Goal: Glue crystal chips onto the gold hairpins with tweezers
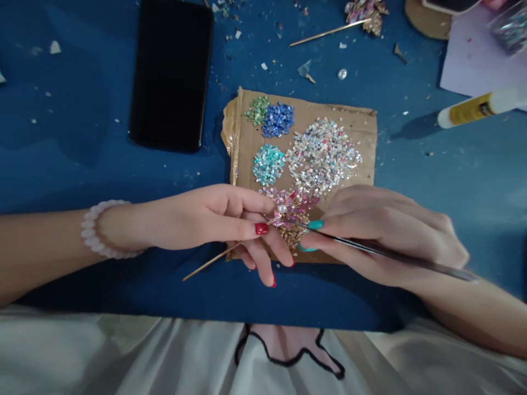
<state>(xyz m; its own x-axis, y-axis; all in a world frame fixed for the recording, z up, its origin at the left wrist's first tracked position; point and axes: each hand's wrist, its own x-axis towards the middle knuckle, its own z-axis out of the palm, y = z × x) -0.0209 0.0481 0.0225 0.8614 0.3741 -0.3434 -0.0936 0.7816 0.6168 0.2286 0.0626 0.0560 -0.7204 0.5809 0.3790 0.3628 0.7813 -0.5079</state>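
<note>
Now pinching stem (212, 261) of pink flower ornament (302, 204) above cardboard (366, 129), between thumb and forefinger of left hand (214, 216), with other fingers (259, 262) loosely spread, gripping tweezers (358, 244) in closed right hand (391, 233).

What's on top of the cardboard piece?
On the cardboard piece: piles of green chips, blue chips, turquoise chips and silvery chips, plus gold chips near the bottom, partly covered. Whatever lies directly behind the pink flower, left hand and right hand can't be seen.
</note>
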